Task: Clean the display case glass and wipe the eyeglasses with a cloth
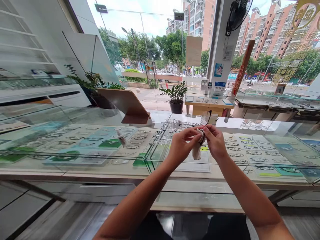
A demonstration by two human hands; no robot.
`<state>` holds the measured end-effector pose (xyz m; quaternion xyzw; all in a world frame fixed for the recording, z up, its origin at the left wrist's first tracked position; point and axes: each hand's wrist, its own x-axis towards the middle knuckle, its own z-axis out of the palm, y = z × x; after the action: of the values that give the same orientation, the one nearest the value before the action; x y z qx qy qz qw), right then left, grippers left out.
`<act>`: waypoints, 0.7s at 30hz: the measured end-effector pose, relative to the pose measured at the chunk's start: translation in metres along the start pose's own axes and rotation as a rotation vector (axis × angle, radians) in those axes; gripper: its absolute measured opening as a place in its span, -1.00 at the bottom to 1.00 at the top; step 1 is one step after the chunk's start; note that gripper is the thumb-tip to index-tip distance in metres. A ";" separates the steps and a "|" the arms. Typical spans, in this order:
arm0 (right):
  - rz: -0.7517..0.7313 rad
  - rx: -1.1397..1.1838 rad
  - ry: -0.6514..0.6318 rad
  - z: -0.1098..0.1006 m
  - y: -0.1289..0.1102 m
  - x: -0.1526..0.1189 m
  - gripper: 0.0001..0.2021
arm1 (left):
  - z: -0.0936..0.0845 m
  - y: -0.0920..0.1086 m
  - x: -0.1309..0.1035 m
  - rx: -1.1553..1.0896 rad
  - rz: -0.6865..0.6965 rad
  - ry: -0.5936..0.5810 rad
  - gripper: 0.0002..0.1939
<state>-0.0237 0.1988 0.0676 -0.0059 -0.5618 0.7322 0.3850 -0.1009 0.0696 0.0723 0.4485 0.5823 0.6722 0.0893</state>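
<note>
Above the glass counter, my two hands meet around a pair of eyeglasses with a dark frame. The fingers of my left hand are closed on a pale cloth, pressed against the eyeglasses; its lower end hangs down. My right hand pinches the frame, and part of the eyeglasses sticks up beyond the fingertips. Fingers and cloth hide the rest. Left of my hands, several eyeglasses lie on the counter top. A small bottle stands farther left.
Rows of eyeglasses lie inside the glass case. A wooden-backed stand mirror or board stands at the counter's left rear. Beyond are a potted plant, a display table and a wall fan.
</note>
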 end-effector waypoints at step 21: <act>-0.254 0.012 -0.114 0.023 -0.061 0.052 -0.74 | -0.004 0.055 0.077 -0.387 -0.013 -0.374 -0.53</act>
<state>-0.0361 0.2141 0.1484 0.1091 -0.5748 0.6800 0.4418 -0.1263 0.0993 0.1583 0.5356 0.4194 0.6759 0.2836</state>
